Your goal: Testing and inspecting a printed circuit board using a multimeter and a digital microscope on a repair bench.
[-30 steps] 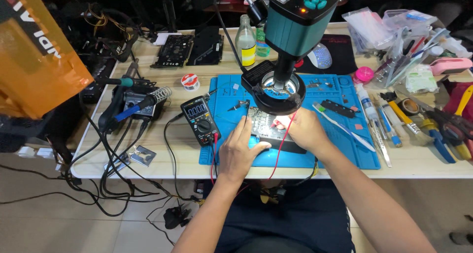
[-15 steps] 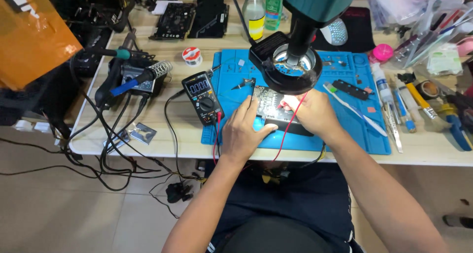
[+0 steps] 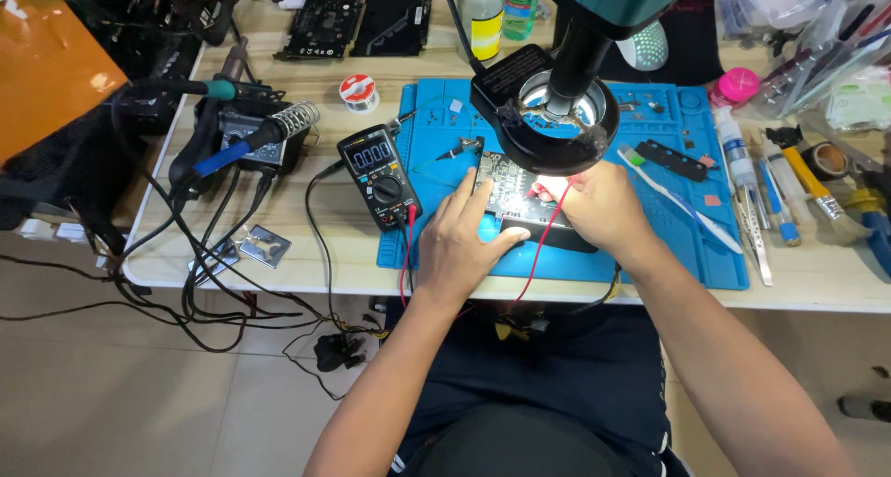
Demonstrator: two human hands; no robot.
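Both hands meet at the circuit board [image 3: 509, 191]: left hand [image 3: 461, 245] flat, grip released, right hand [image 3: 603, 203] pinching a red probe [image 3: 546, 187] (just above).

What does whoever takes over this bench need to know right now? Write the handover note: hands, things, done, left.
Left hand: flat on the circuit board, steadying it on the blue mat.
Right hand: holds the red probe, tip on the board under the microscope ring light.
Multimeter: left of the board, switched on, with the red lead running across the mat.
Soldering iron: parked in its stand at far left.
Done: board placed, lit, meter connected.
Left: probing in progress; reading too small to tell.
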